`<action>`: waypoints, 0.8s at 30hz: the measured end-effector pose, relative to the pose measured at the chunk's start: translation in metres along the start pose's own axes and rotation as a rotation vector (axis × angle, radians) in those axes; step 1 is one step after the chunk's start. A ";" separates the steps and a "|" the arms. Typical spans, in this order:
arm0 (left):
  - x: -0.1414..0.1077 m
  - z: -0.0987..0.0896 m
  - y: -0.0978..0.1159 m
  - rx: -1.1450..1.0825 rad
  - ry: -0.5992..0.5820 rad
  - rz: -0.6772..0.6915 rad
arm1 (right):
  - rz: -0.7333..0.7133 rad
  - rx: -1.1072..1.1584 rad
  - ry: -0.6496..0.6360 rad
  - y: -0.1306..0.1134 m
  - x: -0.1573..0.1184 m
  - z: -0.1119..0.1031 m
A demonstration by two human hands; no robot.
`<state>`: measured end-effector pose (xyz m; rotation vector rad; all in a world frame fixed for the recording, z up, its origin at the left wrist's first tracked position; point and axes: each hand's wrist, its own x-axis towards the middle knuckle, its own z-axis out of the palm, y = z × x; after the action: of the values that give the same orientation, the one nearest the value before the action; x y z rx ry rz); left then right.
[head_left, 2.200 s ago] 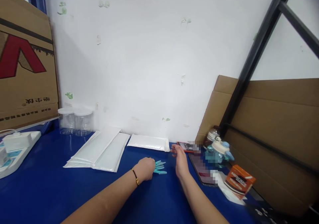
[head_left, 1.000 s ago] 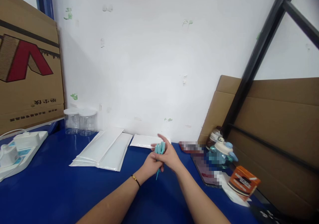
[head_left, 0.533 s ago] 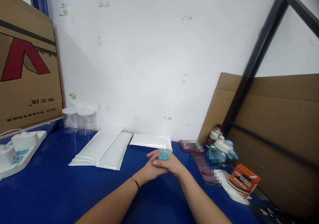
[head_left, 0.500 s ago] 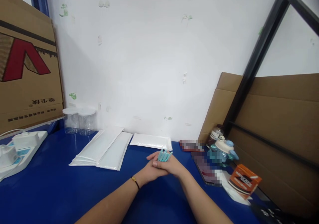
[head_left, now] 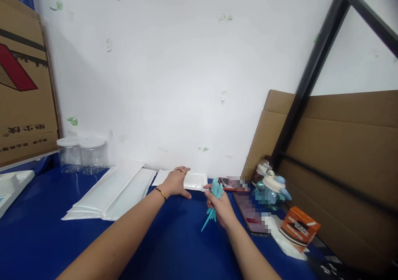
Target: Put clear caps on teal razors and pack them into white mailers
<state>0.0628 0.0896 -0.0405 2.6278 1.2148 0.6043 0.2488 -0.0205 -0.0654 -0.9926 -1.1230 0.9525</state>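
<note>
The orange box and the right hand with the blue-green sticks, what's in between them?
In the head view, from the right hand to the orange box lie a dark phone, partly blurred, then white paper.

Both forearms (head_left: 127, 230) are bare. A thin, dark bracelet (head_left: 161, 193) with gold-toned beads sits just behind the left hand (head_left: 174, 183), which wears slim rings (head_left: 184, 171).

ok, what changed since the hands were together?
The left hand parted from the right hand, moving left and forward to the small white packet; contact is unclear. The right hand alone holds the teal sticks. White envelopes, jars and orange box stayed put.
</note>
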 end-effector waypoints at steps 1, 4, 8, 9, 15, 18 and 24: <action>0.010 0.000 -0.004 0.046 -0.072 -0.010 | -0.004 0.002 -0.002 0.002 -0.001 0.001; 0.034 0.004 -0.015 0.137 -0.261 -0.050 | -0.025 0.021 -0.010 0.000 -0.005 0.002; 0.048 0.012 -0.023 0.194 -0.290 -0.043 | -0.040 -0.101 -0.003 -0.010 -0.005 -0.002; 0.049 0.013 -0.024 0.198 -0.276 -0.039 | -0.055 -0.134 0.016 -0.011 -0.004 -0.002; 0.043 0.014 -0.023 0.227 -0.174 -0.028 | -0.011 -0.112 -0.027 0.007 -0.003 0.003; 0.035 0.001 -0.017 0.201 -0.089 -0.012 | 0.028 -0.090 -0.013 0.012 -0.005 0.004; 0.007 -0.026 0.017 -0.002 0.086 -0.043 | -0.296 0.194 0.253 -0.056 0.004 -0.011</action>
<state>0.0673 0.0836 -0.0099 2.5917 1.2908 0.7168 0.2660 -0.0343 -0.0123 -0.7406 -0.9152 0.6617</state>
